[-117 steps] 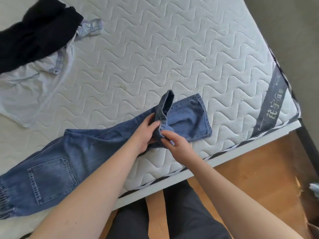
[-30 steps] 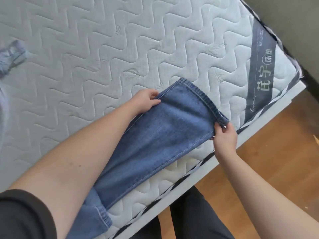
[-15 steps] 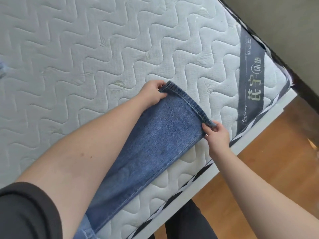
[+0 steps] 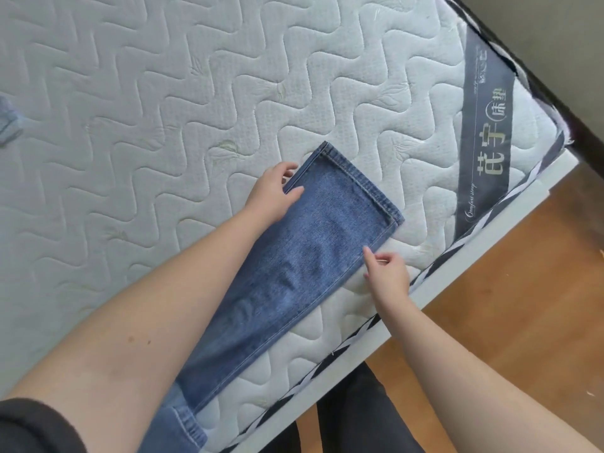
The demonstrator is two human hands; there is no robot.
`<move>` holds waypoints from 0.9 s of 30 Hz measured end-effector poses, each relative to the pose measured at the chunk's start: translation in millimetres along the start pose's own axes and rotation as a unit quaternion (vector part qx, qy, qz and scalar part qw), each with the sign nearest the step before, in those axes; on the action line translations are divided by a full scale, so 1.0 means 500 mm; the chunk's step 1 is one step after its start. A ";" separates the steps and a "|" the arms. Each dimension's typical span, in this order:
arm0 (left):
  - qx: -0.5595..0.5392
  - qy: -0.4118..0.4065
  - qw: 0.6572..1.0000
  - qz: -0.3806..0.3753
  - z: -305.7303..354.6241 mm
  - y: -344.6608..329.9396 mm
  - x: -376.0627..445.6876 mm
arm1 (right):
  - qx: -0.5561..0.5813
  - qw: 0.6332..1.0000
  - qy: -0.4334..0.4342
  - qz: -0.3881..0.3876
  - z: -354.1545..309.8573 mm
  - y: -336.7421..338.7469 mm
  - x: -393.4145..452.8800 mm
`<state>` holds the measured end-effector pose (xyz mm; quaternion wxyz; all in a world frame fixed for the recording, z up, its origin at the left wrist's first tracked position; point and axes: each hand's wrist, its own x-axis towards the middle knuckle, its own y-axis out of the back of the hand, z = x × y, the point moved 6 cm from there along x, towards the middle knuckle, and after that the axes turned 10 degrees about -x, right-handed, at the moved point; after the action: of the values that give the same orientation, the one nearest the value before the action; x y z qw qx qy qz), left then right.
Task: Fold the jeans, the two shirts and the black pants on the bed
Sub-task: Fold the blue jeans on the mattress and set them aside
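The blue jeans [image 4: 304, 256] lie flat on the white quilted mattress [image 4: 163, 125], legs stacked and running from the lower left up to the hems near the bed's right corner. My left hand [image 4: 274, 197] rests on the far seam just below the hem, thumb on the denim and fingers spread. At the near seam my right hand [image 4: 387, 273] has loosely open fingers, the index tip touching the edge of the cloth. A scrap of a light blue shirt [image 4: 8, 120] shows at the left edge. The black pants and the other shirt are out of view.
The mattress edge with its striped piping [image 4: 359, 328] and white frame runs diagonally across the lower right. Beyond it is a wooden floor [image 4: 506, 305]. A grey label band [image 4: 487, 132] crosses the mattress corner. My dark trouser legs [image 4: 353, 420] stand against the bed.
Both hands have let go of the hem corners and slid back along the side seams. The leg ends now lie flat on the mattress.
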<state>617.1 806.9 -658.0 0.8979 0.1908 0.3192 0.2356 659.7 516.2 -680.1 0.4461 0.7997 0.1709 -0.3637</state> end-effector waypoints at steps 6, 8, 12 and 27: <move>-0.002 0.056 0.996 0.069 -0.157 0.080 -0.199 | -0.001 0.992 -0.029 -0.126 0.077 -0.163 -0.131; 0.007 0.094 0.992 0.083 -0.230 0.108 -0.265 | -0.025 0.987 -0.036 -0.153 0.094 -0.202 -0.168; 0.067 0.159 0.983 0.055 -0.376 0.159 -0.376 | -0.041 0.975 -0.053 -0.210 0.131 -0.278 -0.239; 0.049 0.158 0.986 -0.005 -0.490 0.214 -0.465 | -0.170 0.973 0.026 -0.152 0.193 -0.369 -0.352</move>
<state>263.2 814.7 -670.2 0.8267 0.1937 0.4693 0.2426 388.6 544.7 -692.2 0.5103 0.6858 0.3619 -0.3718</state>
